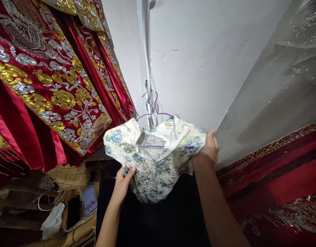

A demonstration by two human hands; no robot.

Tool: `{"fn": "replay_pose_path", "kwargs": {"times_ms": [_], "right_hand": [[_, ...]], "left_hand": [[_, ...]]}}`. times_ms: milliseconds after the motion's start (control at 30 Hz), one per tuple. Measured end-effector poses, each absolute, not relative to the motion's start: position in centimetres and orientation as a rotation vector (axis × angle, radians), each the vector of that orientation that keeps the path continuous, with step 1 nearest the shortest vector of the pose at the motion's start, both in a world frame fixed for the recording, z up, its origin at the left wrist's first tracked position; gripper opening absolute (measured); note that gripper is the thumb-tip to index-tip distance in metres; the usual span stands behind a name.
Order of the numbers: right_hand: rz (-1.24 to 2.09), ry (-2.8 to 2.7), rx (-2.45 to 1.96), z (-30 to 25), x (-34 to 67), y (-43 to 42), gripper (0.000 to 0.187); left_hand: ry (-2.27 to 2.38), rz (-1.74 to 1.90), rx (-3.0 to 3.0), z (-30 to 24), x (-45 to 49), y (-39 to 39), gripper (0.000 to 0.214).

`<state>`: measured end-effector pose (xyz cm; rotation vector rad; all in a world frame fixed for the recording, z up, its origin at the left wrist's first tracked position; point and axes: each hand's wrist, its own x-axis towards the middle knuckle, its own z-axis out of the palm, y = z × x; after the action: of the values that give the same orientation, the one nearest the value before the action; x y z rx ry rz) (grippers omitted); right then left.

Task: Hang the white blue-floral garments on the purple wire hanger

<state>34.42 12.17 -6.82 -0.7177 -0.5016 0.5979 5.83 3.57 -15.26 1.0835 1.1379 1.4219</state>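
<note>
A white floral dress [147, 171] with blue, green and yellow print hangs on a purple hanger [156, 109] in front of me. The hanger's hook reaches up by a pale strip on the wall, and its lower bar shows through the open collar. My left hand [125, 178] grips the dress at its left side, with the thumb lying over the cloth. At the right shoulder, my right hand [211, 147] is closed around the edge of the sleeve. The lower part of the dress is out of sight.
Red garments [62, 89] with gold and silver embroidery hang at the left. Sheer sparkling fabric [253, 113] covers the right, above red cloth [284, 178]. A dark phone [74, 212] and a white plastic bag [53, 221] lie on a wooden surface at lower left. Behind is a white wall [189, 79].
</note>
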Motion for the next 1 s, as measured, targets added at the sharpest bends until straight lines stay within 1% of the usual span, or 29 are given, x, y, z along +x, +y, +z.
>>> {"fn": "replay_pose_path", "kwargs": {"times_ms": [133, 233, 300, 433, 467, 500, 533, 567, 633, 700, 800, 900, 933, 1000], "right_hand": [[0.689, -0.43, -0.737, -7.7, 33.0, 11.1, 0.033], [0.626, -0.458, -0.812, -8.7, 33.6, 10.3, 0.037], [0.488, -0.507, -0.946, -9.5, 33.6, 9.7, 0.038], [0.005, -0.653, -1.265, -11.8, 31.8, 7.8, 0.046], [-0.029, -0.688, -1.29, -12.6, 31.0, 7.3, 0.043], [0.024, -0.747, -1.295, -13.4, 30.2, 7.0, 0.038], [0.158, -0.843, -1.291, -14.3, 29.3, 6.7, 0.034], [0.352, -0.977, -1.286, -15.1, 28.4, 6.6, 0.034], [0.777, -1.28, -1.276, -16.4, 26.7, 6.7, 0.044], [1.054, -1.471, -1.272, -17.1, 25.2, 6.9, 0.053], [1.193, -1.488, -1.26, -17.4, 24.4, 7.2, 0.059], [1.3, -1.437, -1.206, -17.5, 24.7, 7.1, 0.057], [1.318, -1.401, -1.188, -17.7, 24.9, 7.0, 0.056], [1.295, -1.307, -1.162, -18.1, 25.1, 6.7, 0.054]], "left_hand": [[1.16, 1.51, 0.914, -16.2, 5.4, 3.3, 0.048], [1.141, 1.498, 0.822, -16.6, 5.1, 2.7, 0.054], [1.16, 1.446, 0.811, -16.7, 5.1, 2.4, 0.056], [1.319, 1.346, 0.737, -17.4, 5.4, 2.4, 0.061], [1.342, 1.333, 0.713, -17.6, 5.5, 2.4, 0.062], [1.34, 1.327, 0.701, -17.8, 5.7, 2.4, 0.061], [1.316, 1.323, 0.7, -18.0, 5.9, 2.5, 0.06], [1.278, 1.315, 0.709, -18.0, 6.2, 2.5, 0.059], [1.211, 1.304, 0.723, -18.0, 6.7, 2.5, 0.058], [1.172, 1.298, 0.734, -17.8, 7.2, 2.4, 0.058], [1.142, 1.307, 0.773, -17.3, 7.3, 2.5, 0.055], [1.229, 1.369, 0.807, -17.2, 6.5, 2.8, 0.05], [1.299, 1.462, 0.823, -17.3, 6.2, 2.9, 0.049], [1.493, 1.771, 0.882, -17.5, 5.8, 3.0, 0.047]]}}
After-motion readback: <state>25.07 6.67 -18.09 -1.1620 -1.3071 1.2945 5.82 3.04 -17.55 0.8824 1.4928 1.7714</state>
